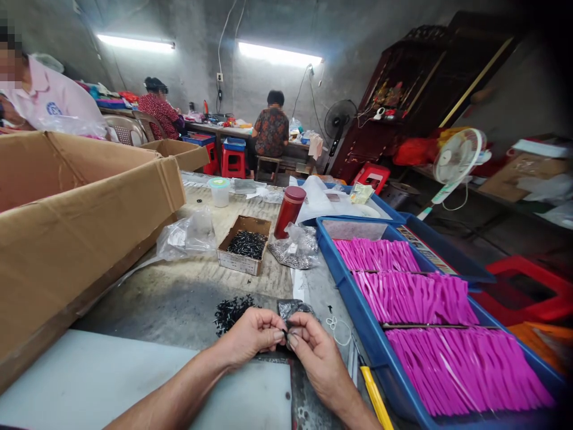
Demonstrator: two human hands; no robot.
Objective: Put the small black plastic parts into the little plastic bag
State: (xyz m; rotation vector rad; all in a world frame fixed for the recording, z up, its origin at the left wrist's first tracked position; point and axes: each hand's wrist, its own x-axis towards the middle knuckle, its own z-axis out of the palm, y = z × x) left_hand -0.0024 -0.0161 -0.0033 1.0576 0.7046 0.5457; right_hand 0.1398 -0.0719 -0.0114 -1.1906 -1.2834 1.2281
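Observation:
My left hand and my right hand meet fingertip to fingertip over the near part of the table. Both are closed in a pinch on a small black part, mostly covered by the fingers; its exact kind cannot be made out. Just behind my left hand lies a loose pile of small black pieces. A plastic bag with dark contents rests behind the fingertips. To the right of my right hand are a thin pale loop of cord and a tool with a yellow handle.
A blue crate with rows of magenta strips flanks the right. A large cardboard box stands left. Ahead are a small carton of black pieces, a dark red canister and clear bags. Other people sit farther back.

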